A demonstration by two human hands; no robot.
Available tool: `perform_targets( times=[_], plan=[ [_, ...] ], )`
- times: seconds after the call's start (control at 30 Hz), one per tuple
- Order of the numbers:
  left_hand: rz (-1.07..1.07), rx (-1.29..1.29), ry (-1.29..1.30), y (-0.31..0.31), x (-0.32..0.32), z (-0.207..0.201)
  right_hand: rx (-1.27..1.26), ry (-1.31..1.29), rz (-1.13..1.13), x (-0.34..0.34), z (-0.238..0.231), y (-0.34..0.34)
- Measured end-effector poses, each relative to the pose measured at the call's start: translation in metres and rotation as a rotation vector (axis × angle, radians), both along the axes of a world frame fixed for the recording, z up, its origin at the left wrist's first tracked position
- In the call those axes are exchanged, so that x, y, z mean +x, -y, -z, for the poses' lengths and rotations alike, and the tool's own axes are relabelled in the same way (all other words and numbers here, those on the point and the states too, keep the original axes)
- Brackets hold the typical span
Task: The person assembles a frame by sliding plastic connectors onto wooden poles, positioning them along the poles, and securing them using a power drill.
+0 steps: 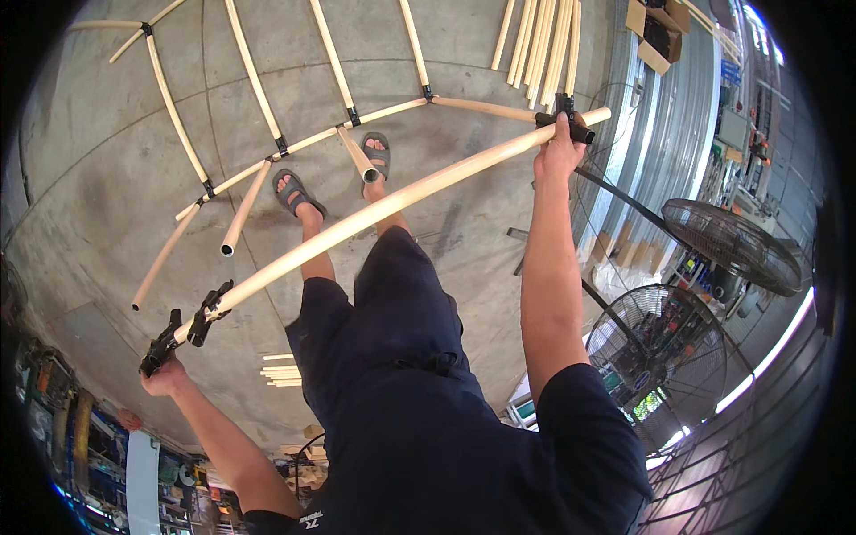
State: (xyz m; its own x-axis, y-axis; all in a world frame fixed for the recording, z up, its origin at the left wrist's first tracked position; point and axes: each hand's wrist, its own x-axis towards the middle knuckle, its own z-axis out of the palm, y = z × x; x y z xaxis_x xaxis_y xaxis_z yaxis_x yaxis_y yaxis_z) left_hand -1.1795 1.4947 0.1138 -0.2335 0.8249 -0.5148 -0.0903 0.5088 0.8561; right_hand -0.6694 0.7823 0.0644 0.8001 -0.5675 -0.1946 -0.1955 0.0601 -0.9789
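Note:
A long cream-coloured pipe point(392, 206) slants across in front of me, its right end higher in view. My left hand point(164, 381) is closed on a black pipe joint point(160, 346) at the pipe's left end. A second black joint point(210, 312) sits on the pipe just inward of it. Near the other end, my right hand point(558, 155) is wrapped round the pipe, close to more black joints point(571, 125). Below lies a frame of cream pipes point(312, 140) linked by black joints. Several short pipes stick up from it, including one point(358, 156) by my foot.
Loose cream pipes point(539, 49) lie at the far right, beside an open cardboard box point(658, 34) of black parts and long metal sheets point(631, 134). Two black fans point(658, 357) stand at right. Shelving with tools point(62, 428) lines the lower left. More pipes point(283, 370) lie near my legs.

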Motion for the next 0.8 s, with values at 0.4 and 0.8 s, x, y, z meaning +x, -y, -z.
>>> perform_targets(
  times=[0.4,0.8],
  plan=[
    [0.243,0.056,0.297,-0.041,-0.037,-0.016,0.162,0.036,-0.085,-0.010,-0.002,0.000],
    [0.013,-0.003,0.048,-0.019,-0.004,0.002,-0.021,-0.328,-0.605,-0.002,-0.046,0.043]
  ],
)
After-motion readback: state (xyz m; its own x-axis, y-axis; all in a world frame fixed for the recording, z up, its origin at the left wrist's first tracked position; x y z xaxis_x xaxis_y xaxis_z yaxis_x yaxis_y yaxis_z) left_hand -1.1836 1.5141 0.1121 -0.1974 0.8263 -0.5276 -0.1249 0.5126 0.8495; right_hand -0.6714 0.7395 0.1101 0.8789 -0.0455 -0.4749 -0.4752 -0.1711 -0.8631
